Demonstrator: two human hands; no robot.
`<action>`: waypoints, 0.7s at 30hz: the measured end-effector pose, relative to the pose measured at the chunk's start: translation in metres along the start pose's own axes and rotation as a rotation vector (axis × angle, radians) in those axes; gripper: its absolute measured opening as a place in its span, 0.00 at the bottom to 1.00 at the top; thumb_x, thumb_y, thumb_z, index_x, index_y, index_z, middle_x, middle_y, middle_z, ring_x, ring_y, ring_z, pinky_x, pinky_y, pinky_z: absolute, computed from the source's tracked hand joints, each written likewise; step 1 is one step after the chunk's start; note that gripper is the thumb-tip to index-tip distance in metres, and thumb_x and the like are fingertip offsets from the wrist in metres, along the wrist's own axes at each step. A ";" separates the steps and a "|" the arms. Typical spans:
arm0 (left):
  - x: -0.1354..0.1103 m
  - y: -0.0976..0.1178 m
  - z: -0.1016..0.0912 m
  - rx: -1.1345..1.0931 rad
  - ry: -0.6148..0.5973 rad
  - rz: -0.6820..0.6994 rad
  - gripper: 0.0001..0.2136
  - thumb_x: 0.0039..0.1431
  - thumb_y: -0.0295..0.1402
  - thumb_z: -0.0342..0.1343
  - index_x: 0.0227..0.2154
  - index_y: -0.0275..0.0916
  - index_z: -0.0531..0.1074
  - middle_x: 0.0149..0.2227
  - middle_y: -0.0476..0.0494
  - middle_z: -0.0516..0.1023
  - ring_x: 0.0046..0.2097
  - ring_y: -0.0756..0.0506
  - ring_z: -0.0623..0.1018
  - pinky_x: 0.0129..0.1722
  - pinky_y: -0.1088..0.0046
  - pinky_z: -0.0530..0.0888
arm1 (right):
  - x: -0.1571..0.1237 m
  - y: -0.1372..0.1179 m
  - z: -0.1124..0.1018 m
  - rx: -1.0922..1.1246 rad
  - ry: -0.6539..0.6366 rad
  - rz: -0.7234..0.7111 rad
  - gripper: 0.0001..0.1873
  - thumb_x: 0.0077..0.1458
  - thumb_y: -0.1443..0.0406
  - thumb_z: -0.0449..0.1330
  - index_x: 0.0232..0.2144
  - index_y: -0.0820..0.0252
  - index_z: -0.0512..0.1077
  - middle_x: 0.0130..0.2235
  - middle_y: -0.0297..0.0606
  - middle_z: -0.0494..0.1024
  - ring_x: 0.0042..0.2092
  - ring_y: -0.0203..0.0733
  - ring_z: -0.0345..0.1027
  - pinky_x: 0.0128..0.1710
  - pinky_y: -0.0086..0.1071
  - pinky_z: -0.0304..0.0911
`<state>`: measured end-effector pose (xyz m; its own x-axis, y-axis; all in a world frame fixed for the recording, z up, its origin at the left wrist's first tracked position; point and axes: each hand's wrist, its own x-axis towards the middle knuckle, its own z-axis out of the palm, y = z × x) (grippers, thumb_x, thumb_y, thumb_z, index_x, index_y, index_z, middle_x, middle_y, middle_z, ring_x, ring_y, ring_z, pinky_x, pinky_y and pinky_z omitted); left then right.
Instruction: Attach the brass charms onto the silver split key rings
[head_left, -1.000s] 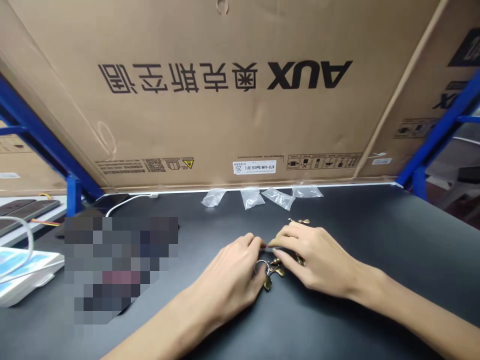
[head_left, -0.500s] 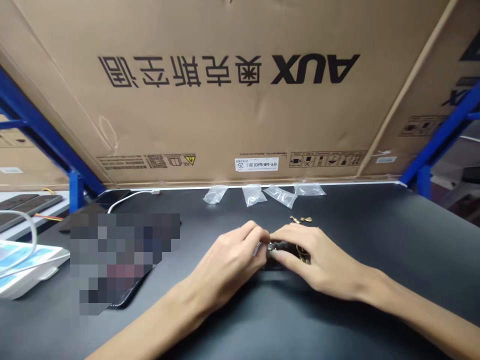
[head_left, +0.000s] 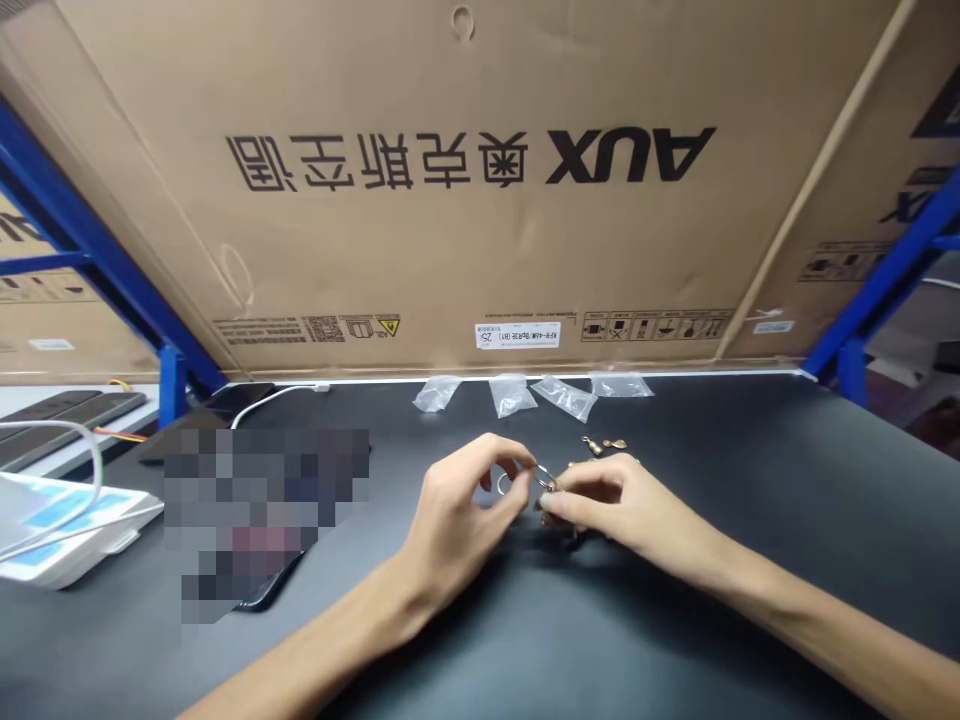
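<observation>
Between thumb and fingertips, my left hand (head_left: 476, 490) pinches a thin silver key ring (head_left: 545, 477). A second silver ring-like curve (head_left: 502, 484) shows behind my left thumb. My right hand (head_left: 619, 495) has its thumb and fingers closed on a brass-coloured metal piece (head_left: 553, 518) at the ring's right side; most of that piece is hidden by the fingers. Just beyond my right hand, two small brass-coloured clasp-like pieces (head_left: 592, 446) lie on the black table (head_left: 480, 640).
Several clear plastic bags (head_left: 564, 398) lie along the table's back edge, before a large cardboard box (head_left: 450, 250). Left are a pixelated patch over a dark device (head_left: 262, 595), a white cable (head_left: 277, 393) and a white-and-blue box (head_left: 67, 530). Blue metal struts (head_left: 105, 270) flank both sides.
My left hand has opened its grip outward and now shows the silver ring at its fingertips. The brass-coloured piece under my right hand has shifted left and down. The view has shifted slightly.
</observation>
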<state>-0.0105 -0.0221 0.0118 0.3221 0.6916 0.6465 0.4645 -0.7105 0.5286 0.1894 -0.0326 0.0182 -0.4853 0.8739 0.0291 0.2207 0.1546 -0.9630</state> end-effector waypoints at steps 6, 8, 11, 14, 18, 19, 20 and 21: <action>-0.002 0.012 0.002 -0.110 -0.060 -0.353 0.09 0.61 0.38 0.55 0.31 0.38 0.73 0.26 0.50 0.70 0.26 0.52 0.66 0.26 0.76 0.64 | -0.003 0.000 0.005 -0.192 0.240 -0.034 0.16 0.60 0.55 0.58 0.30 0.59 0.79 0.29 0.34 0.78 0.31 0.37 0.66 0.29 0.29 0.60; -0.002 0.016 0.003 -0.248 -0.155 -0.500 0.13 0.62 0.42 0.54 0.33 0.38 0.77 0.22 0.51 0.67 0.23 0.52 0.62 0.22 0.76 0.61 | -0.004 0.001 0.007 -0.266 0.302 -0.088 0.15 0.60 0.57 0.58 0.32 0.58 0.81 0.31 0.35 0.80 0.31 0.39 0.69 0.31 0.30 0.62; 0.000 0.019 0.004 -0.488 -0.251 -0.682 0.17 0.60 0.46 0.55 0.36 0.36 0.78 0.18 0.53 0.63 0.20 0.54 0.57 0.19 0.77 0.54 | -0.005 0.006 0.010 -0.452 0.355 -0.196 0.12 0.60 0.61 0.58 0.31 0.57 0.81 0.29 0.34 0.80 0.28 0.37 0.68 0.30 0.31 0.60; 0.002 0.017 0.004 -0.626 -0.278 -0.749 0.17 0.59 0.46 0.57 0.32 0.34 0.77 0.19 0.54 0.63 0.20 0.55 0.57 0.20 0.78 0.54 | -0.006 0.011 0.012 -0.607 0.350 -0.251 0.13 0.62 0.63 0.57 0.30 0.56 0.80 0.28 0.32 0.79 0.28 0.35 0.67 0.29 0.30 0.57; 0.003 0.013 0.003 -0.766 -0.285 -0.796 0.16 0.60 0.45 0.56 0.28 0.35 0.71 0.16 0.56 0.58 0.19 0.55 0.54 0.20 0.78 0.50 | -0.006 0.011 0.011 -0.615 0.360 -0.231 0.10 0.61 0.62 0.58 0.37 0.53 0.80 0.32 0.32 0.82 0.31 0.37 0.72 0.33 0.30 0.63; 0.003 0.011 0.003 -0.815 -0.294 -0.809 0.15 0.60 0.44 0.56 0.27 0.36 0.69 0.17 0.56 0.58 0.19 0.56 0.54 0.20 0.78 0.49 | -0.005 0.010 0.011 -0.572 0.360 -0.217 0.10 0.61 0.62 0.58 0.40 0.51 0.80 0.36 0.33 0.83 0.34 0.38 0.74 0.35 0.30 0.65; 0.003 0.010 0.003 -0.867 -0.306 -0.818 0.14 0.60 0.42 0.55 0.27 0.36 0.68 0.18 0.56 0.58 0.19 0.56 0.55 0.20 0.77 0.48 | -0.004 0.009 0.010 -0.522 0.354 -0.199 0.11 0.60 0.62 0.59 0.43 0.51 0.80 0.39 0.33 0.83 0.36 0.39 0.75 0.38 0.30 0.67; 0.004 0.010 0.003 -0.915 -0.316 -0.824 0.13 0.60 0.40 0.55 0.26 0.36 0.67 0.19 0.56 0.58 0.19 0.56 0.56 0.19 0.77 0.47 | -0.004 0.008 0.009 -0.478 0.344 -0.179 0.12 0.60 0.61 0.60 0.45 0.50 0.79 0.41 0.33 0.83 0.38 0.40 0.76 0.40 0.31 0.67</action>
<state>-0.0027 -0.0260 0.0179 0.4506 0.8809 -0.1451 -0.0768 0.2002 0.9767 0.1852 -0.0386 0.0074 -0.2660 0.9018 0.3405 0.5546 0.4321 -0.7111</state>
